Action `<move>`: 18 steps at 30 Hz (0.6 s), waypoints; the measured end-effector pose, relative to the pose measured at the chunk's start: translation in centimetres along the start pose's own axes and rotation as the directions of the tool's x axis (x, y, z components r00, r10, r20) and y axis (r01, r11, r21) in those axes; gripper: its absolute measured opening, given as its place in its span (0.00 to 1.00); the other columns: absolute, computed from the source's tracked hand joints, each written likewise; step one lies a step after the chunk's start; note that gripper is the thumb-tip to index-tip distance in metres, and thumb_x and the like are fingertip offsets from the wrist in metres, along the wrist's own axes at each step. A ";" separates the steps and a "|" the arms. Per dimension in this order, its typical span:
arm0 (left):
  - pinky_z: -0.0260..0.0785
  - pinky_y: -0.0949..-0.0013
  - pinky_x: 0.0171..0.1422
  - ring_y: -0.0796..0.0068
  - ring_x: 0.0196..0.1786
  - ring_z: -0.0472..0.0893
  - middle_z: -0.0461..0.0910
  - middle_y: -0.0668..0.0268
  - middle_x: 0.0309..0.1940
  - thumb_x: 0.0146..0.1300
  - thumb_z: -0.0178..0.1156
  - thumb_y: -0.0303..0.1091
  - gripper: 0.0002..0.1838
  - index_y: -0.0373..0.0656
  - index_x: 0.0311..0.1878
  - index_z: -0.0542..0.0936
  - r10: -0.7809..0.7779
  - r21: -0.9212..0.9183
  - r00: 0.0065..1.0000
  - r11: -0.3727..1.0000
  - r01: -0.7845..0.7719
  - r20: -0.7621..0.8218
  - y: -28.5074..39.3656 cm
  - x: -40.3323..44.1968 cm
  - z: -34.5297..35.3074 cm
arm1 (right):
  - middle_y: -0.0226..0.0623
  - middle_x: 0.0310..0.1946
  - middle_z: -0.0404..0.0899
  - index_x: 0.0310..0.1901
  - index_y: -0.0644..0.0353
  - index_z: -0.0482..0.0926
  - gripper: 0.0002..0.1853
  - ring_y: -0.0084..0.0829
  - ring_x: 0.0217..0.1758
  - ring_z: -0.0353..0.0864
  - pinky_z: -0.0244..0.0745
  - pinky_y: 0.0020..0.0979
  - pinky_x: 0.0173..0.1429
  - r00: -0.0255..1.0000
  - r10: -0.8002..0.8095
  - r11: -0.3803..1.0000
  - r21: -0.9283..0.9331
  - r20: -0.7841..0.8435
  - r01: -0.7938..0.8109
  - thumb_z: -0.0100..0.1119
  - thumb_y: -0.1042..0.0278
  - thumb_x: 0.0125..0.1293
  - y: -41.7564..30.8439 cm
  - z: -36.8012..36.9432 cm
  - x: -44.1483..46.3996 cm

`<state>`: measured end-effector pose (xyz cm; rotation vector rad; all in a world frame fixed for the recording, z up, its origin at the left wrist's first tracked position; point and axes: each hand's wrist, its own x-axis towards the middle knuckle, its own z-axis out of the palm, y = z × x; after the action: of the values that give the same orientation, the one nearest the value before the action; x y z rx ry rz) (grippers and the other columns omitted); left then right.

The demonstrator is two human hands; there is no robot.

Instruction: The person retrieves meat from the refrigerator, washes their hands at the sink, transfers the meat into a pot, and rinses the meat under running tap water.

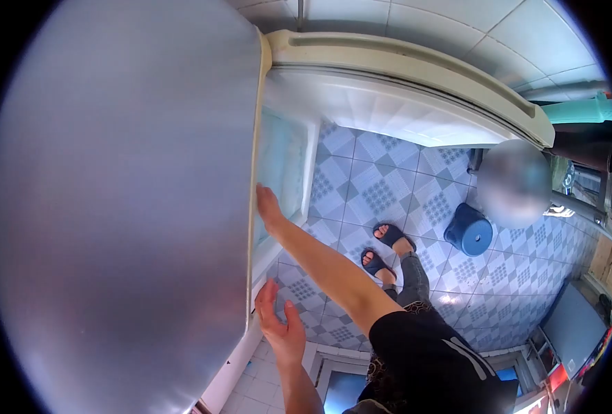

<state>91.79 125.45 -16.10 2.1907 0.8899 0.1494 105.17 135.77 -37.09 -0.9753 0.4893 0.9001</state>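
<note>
A refrigerator's broad grey panel [126,193] fills the left of the head view. Its cream-edged door [416,62] stands open at the top, with a pale interior [285,155] showing beside it. My right hand [269,209] reaches into this opening; its fingertips are partly hidden behind the panel's edge, so whether it holds anything is unclear. Lower down, my left hand [283,331] is near the panel's edge, thumb apart from the fingers and nothing visible in it. I cannot tell whether its fingertips touch the edge.
Patterned tiles [382,183] cover the floor around my sandalled feet [382,248]. A blue stool [468,231] stands to their right in the view. A teal object [578,109] is at the upper right, near a blurred round patch. A grey panel-like object [573,324] lies lower right.
</note>
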 end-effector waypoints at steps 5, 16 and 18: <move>0.63 0.63 0.52 0.58 0.48 0.73 0.73 0.53 0.45 0.50 0.48 0.18 0.19 0.35 0.49 0.72 0.066 0.095 0.994 0.993 -0.074 0.087 -1.4 1.7 -1.5 | 0.44 0.40 0.72 0.46 0.67 0.69 0.25 0.35 0.44 0.70 0.63 0.32 0.51 0.988 -0.065 0.998 0.001 -0.142 0.066 0.34 0.50 0.66 -0.4 -4.9 -2.8; 0.63 0.59 0.52 0.53 0.46 0.72 0.73 0.54 0.44 0.52 0.50 0.20 0.18 0.37 0.48 0.71 0.028 0.250 0.987 0.966 -0.068 0.161 -1.5 3.9 1.0 | 0.24 0.28 0.69 0.41 0.55 0.69 0.19 0.19 0.32 0.64 0.60 0.24 0.39 0.997 0.008 0.998 0.066 -0.074 -0.003 0.33 0.49 0.67 -2.5 -13.1 -7.4; 0.60 0.61 0.57 0.55 0.51 0.70 0.70 0.54 0.48 0.53 0.49 0.21 0.19 0.37 0.50 0.69 -0.024 0.291 0.984 0.956 -0.029 0.177 -1.9 4.4 1.2 | 0.27 0.31 0.68 0.45 0.59 0.69 0.22 0.22 0.34 0.63 0.60 0.26 0.40 0.998 0.007 0.998 0.055 -0.056 -0.004 0.35 0.47 0.67 -1.9 -13.0 -7.3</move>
<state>94.47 128.46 -18.99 2.4321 0.8505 -0.1881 103.07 120.87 -37.47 -0.9514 0.5618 0.8614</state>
